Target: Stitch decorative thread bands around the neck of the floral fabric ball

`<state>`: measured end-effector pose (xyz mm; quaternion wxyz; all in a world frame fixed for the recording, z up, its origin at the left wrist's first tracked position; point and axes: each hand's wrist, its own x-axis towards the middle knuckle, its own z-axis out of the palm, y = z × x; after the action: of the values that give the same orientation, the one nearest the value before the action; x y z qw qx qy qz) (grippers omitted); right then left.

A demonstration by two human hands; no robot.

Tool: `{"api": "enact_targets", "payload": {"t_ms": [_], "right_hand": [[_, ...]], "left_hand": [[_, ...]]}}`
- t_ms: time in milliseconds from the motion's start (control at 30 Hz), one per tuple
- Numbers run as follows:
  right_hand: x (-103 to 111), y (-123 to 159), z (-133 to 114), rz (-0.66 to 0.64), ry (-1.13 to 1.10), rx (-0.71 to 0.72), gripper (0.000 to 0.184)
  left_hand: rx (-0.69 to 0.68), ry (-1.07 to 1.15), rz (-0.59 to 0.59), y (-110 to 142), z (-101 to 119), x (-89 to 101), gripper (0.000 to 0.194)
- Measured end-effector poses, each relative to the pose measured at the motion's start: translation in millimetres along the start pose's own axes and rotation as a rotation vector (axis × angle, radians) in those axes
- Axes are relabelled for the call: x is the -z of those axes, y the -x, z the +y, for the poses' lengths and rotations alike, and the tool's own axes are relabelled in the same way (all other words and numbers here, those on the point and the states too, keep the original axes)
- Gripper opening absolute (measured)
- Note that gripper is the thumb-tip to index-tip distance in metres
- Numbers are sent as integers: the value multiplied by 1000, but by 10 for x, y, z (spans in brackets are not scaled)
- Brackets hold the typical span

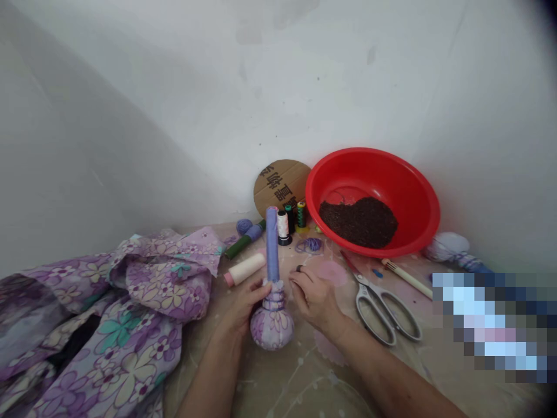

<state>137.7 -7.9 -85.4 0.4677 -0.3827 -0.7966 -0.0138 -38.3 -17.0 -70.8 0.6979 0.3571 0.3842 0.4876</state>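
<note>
From my remote view, the left hand (255,297) grips the neck of a floral fabric bundle (272,330), thumb resting on the wrapped cord; the right hand (314,297) is beside it, fingers curled, a dark ring on one finger. Cannot tell whether the right hand pinches a thread. The bundle is near the middle of the table (243,386), round end toward me, cord wound in several turns about its gathered neck, a purple wrapped stick (272,244) rising upright from it. Just beyond the stick: a white spool of thread (282,223) on a dark base, a dark spool with a green top (289,219), a green-and-yellow spool (301,215). Right of these I note a small tangle of purple yarn (310,245). To the left, a white roll (246,269) with a pink end, a green rod (238,247) partly wrapped in purple, a purple yarn ball (244,226). Farther left, heaped floral cloth (143,325). Right side: silver-handled scissors (378,310) with blades partly open, a cream pen-like stick (409,278), a small blue piece (377,273). Behind, a red basin (420,203) tilts toward me, holding dark granular material (361,222); a cardboard disc (274,186) leans on the wall (195,116).
</note>
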Motion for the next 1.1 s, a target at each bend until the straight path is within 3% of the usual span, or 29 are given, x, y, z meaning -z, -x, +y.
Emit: {"api": "enact_targets", "payload": {"t_ms": [100, 300, 500, 667, 800, 867, 967, 1033, 1100], "right_hand": [[17, 3, -28, 90, 19, 37, 21], [23, -22, -113, -6, 55, 164, 27], [-21, -35, -69, -1, 80, 172, 31], [-57, -32, 8, 1, 131, 199, 32], [-15, -31, -96, 37, -42, 261, 28], [9, -36, -185, 59, -269, 159, 24], [40, -87, -232, 110, -748, -269, 19], [75, -159, -162, 264, -945, -494, 16], [129, -241, -25, 471, -1012, -537, 13]], "left_hand": [[-23, 7, 55, -2, 8, -10, 32], [-1, -19, 57, 11, 12, -91, 29], [-42, -44, 46, 19, -6, -123, 19], [-60, -30, 75, 34, 5, -181, 22], [-50, -57, 89, 12, -10, -162, 20], [-46, -31, 74, -8, -27, -123, 19], [-22, 16, 50, -34, -51, -60, 20], [1, 39, 44, -45, -60, -36, 24], [18, 63, 49, -48, -54, -38, 26]]}}
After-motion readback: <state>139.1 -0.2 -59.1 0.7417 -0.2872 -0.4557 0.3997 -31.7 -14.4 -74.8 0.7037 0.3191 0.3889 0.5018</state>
